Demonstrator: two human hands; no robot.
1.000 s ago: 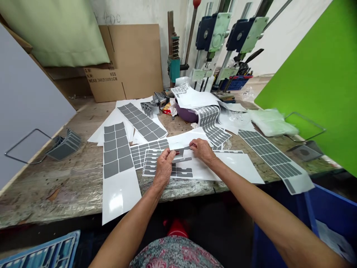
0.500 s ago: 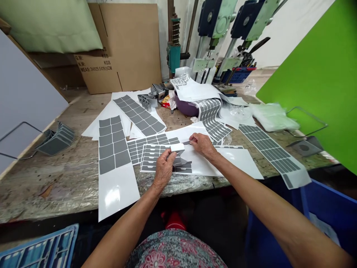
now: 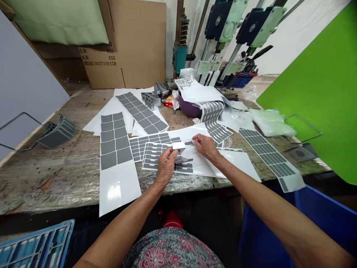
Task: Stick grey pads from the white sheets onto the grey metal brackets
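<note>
Showing white above grey, the bent piece (image 3: 180, 150) looks angular.

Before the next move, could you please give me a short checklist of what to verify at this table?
1. Bent piece held: ok, gripped in the left hand, white face up.
2. Right hand apart from that piece: ok, a gap shows.
3. Label between the right fingertips: cannot tell, too small to see.
4. Label sheet under the hands within reach: ok, gray labels toward its left end.
5. Left label sheet fully on the table: not ok, its near corner overhangs the front edge.
</note>
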